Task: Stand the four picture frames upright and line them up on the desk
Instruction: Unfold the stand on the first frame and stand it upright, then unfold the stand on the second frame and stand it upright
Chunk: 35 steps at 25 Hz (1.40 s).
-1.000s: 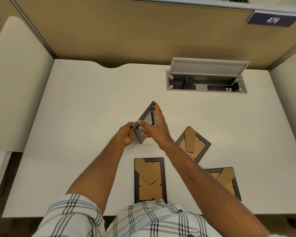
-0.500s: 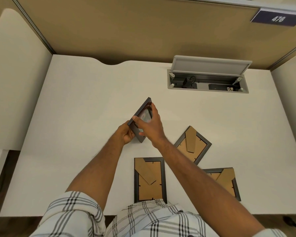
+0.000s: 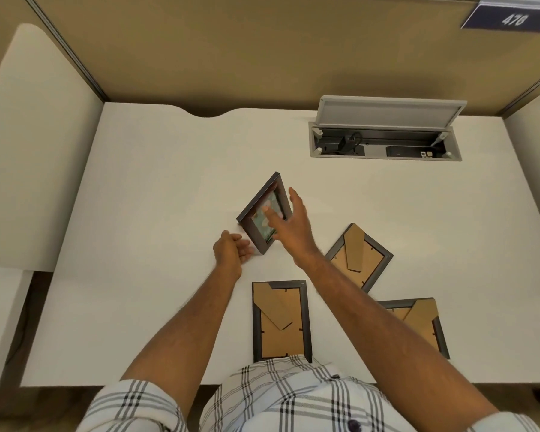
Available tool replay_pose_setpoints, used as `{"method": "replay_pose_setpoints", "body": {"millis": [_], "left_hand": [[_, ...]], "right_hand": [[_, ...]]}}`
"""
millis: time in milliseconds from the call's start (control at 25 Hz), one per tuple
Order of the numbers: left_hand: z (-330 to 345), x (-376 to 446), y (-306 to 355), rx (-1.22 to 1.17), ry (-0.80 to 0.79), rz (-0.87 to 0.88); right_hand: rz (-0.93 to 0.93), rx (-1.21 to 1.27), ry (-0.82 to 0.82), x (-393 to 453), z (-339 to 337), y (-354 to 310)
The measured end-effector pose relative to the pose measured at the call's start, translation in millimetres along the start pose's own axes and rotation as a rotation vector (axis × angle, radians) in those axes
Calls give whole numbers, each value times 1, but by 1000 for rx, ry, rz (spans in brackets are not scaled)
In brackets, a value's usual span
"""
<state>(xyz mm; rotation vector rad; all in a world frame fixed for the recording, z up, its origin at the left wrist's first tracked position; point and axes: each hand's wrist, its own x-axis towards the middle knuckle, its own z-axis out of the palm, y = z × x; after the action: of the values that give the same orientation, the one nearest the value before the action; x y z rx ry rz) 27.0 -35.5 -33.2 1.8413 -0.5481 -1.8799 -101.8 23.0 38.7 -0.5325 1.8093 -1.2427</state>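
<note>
While upright, frame askew diagonally.

Light was even and soft from overhead; the white desk showed faint shadows only; edges bowed with wide-angle distortion; focus was sharp throughout.

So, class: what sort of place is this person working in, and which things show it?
Probably an office cubicle: a white desk fenced by tan partition panels, a numbered plate reading 476, and an open cable hatch set into the desktop.

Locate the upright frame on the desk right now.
In the head view, the upright frame stands mid-desk between the left hand and right hand, beyond three frames lying face down.
</note>
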Motion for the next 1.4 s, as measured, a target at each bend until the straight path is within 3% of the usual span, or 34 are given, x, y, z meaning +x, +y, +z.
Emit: {"method": "replay_pose_setpoints", "body": {"millis": [80, 200, 280, 360, 480, 720, 880, 1080, 1240, 1400], "left_hand": [[-4, -11, -17, 59, 133, 110], [-2, -36, -48, 140, 151, 209], [4, -54, -68, 287, 28, 279], [25, -70, -80, 521, -197, 361], [68, -76, -83, 850, -425, 424], [126, -73, -87, 1194, -458, 342], [135, -69, -88, 1230, -431, 278], [133, -63, -89, 1069, -439, 222], [133, -62, -90, 922, -436, 138], [131, -71, -82, 817, -464, 56]], "right_hand": [[25, -65, 113, -4, -26, 23], [44, -135, 330, -15, -75, 63], [91, -226, 469, -22, -105, 83], [191, -333, 561, -30, -134, 99], [336, -413, 514, -36, -156, 114], [431, -422, 377, -32, -170, 114], [443, -353, 392, -31, -165, 113], [439, -240, 409, -34, -172, 109], [332, -362, 414, -38, -173, 113], [281, -190, 440, -41, -188, 111]]}}
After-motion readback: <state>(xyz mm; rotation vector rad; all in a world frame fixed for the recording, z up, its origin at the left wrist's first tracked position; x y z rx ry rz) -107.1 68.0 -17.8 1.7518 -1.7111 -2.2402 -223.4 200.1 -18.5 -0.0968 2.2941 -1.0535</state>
